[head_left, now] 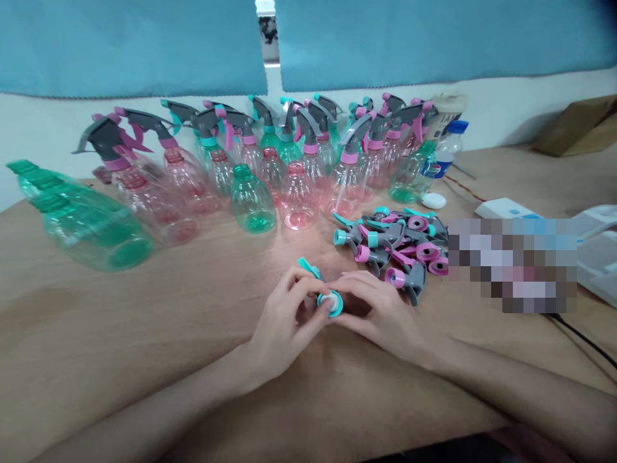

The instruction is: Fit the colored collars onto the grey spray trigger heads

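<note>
Holding — two hands [282, 313] [385, 314]; one spray head [336, 300]

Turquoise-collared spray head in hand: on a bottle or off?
Off. The spray head, between left hand and right hand, has its collar exposed toward the camera.

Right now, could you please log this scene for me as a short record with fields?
Left hand: grip on a turquoise-and-grey plastic spray head, thumb at its white centre
Right hand: fingertips at the same collar
Loose parts: pile of grey plastic spray heads with pink or turquoise parts, beyond the right hand
Headless bottles: include a transparent green plastic bottle beside a transparent pink plastic bottle
Fitted bottles: several, grouped towards the back
Surface: brown tabletop
</note>
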Action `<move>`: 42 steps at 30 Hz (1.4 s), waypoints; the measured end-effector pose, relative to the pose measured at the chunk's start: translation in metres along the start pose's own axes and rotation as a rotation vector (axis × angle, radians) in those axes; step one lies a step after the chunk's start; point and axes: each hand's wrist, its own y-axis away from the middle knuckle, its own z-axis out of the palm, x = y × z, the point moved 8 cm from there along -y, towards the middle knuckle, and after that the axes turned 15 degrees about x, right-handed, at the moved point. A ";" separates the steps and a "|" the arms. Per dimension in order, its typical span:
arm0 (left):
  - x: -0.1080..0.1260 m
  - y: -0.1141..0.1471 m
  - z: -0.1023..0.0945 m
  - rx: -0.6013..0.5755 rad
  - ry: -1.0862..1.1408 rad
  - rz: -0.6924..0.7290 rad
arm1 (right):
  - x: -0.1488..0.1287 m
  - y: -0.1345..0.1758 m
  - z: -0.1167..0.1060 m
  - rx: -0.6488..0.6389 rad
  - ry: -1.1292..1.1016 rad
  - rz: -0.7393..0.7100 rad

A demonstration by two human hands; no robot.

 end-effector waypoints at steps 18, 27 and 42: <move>0.002 0.006 0.002 -0.064 -0.058 0.071 | 0.002 -0.003 -0.005 0.037 0.007 -0.009; 0.023 0.011 -0.002 0.052 -0.271 0.367 | 0.003 -0.003 -0.007 0.051 0.025 -0.026; 0.047 0.026 0.008 0.087 -0.643 0.650 | 0.009 -0.001 -0.007 0.047 0.055 -0.006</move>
